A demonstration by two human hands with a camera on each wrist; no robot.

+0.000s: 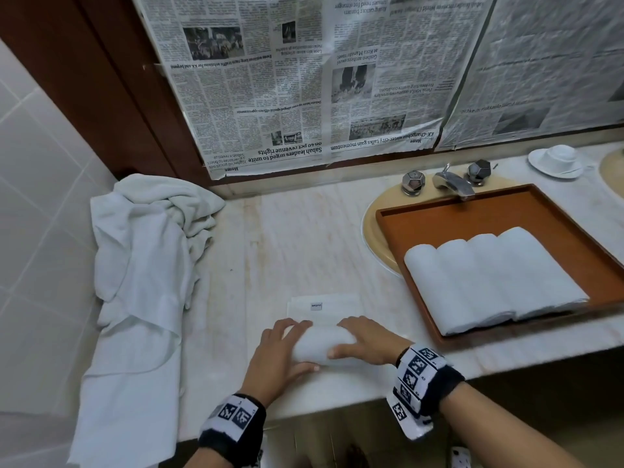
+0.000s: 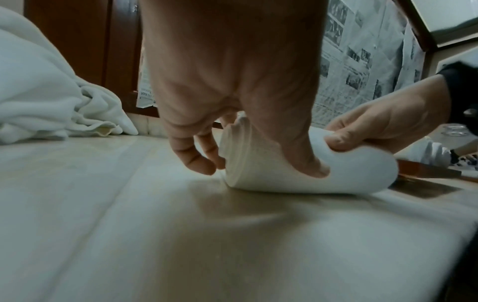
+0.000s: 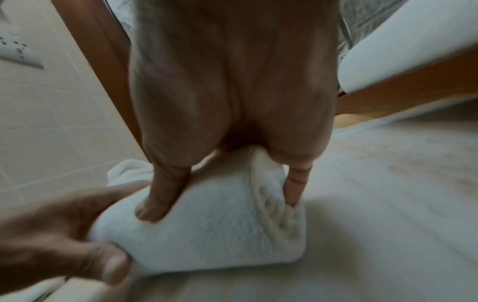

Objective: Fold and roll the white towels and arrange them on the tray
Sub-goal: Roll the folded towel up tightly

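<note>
A white towel, partly rolled [image 1: 320, 344], lies on the marble counter near its front edge. Its flat unrolled end [image 1: 324, 307] with a small label stretches away from me. My left hand [image 1: 287, 346] grips the roll's left end, thumb on the near side and fingers over the top. My right hand [image 1: 351, 337] grips the right end the same way. In the left wrist view the roll [image 2: 284, 175] dents under my thumb. In the right wrist view the towel roll [image 3: 220, 235] shows its spiral end. The brown tray [image 1: 472, 217] at the right holds several rolled towels [image 1: 489, 278] side by side.
A heap of unfolded white towels [image 1: 145, 238] fills the counter's left end and hangs over the front. The tray sits over a sink [image 1: 373, 231] under a chrome tap [image 1: 452, 184]. A cup on a saucer [image 1: 557, 160] stands far right. Newspaper [image 1: 304, 79] covers the wall behind.
</note>
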